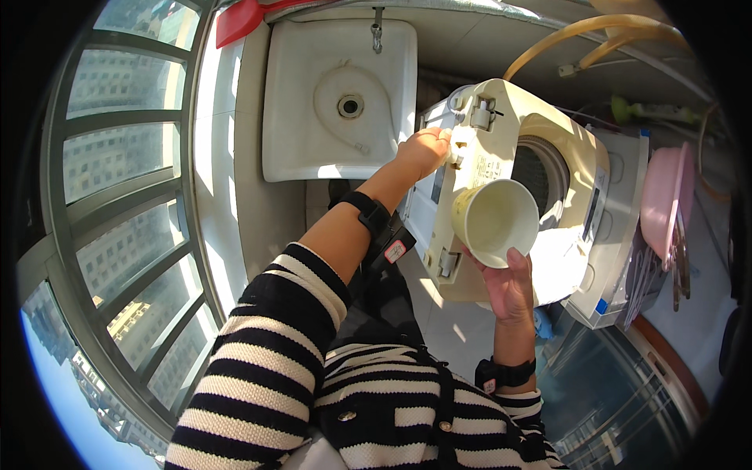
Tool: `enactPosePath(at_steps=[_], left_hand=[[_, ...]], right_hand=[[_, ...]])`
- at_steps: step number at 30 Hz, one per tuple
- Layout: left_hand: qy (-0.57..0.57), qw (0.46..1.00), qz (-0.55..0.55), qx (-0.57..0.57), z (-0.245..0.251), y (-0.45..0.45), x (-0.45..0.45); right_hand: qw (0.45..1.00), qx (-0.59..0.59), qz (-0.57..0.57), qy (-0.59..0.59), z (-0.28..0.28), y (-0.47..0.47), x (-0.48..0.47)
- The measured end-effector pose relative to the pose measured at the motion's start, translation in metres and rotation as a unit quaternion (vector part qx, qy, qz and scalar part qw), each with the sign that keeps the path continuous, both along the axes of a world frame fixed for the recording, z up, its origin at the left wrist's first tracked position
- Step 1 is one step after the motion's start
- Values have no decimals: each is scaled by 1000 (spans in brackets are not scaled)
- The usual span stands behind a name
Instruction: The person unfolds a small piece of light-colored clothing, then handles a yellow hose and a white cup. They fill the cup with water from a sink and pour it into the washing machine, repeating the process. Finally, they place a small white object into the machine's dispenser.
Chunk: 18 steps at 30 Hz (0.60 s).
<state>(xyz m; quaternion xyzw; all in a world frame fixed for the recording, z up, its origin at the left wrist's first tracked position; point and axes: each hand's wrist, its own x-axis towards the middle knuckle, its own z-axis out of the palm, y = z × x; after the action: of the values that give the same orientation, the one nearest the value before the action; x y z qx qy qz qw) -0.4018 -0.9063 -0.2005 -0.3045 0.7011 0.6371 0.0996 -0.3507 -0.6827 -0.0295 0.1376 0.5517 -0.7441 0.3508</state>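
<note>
My right hand holds a pale paper tub by its lower side, thumb over the rim. The tub's wide mouth faces me, and I see only its pale inside. Behind it stands a cream top-loading washing machine with its round drum opening exposed. My left hand reaches to the machine's left edge, fingers curled beside a small white fitting. Its fingertips are hidden, so I cannot tell whether they grip anything. Hinge mounts show along that edge.
A white sink with a tap and a thin hose inside stands left of the machine. A red dustpan lies by the windows. On the right are a pink basin, hangers and a yellowish hose.
</note>
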Motion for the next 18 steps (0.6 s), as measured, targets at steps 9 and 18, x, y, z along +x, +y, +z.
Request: enactPosePath(at_steps=[9, 18], left_hand=[[102, 990, -2, 94, 24, -1, 29], [48, 995, -86, -15, 32, -6, 9]], right_hand=[[1000, -17, 12, -10, -5, -12, -2], [999, -32, 26, -10, -10, -24, 1]])
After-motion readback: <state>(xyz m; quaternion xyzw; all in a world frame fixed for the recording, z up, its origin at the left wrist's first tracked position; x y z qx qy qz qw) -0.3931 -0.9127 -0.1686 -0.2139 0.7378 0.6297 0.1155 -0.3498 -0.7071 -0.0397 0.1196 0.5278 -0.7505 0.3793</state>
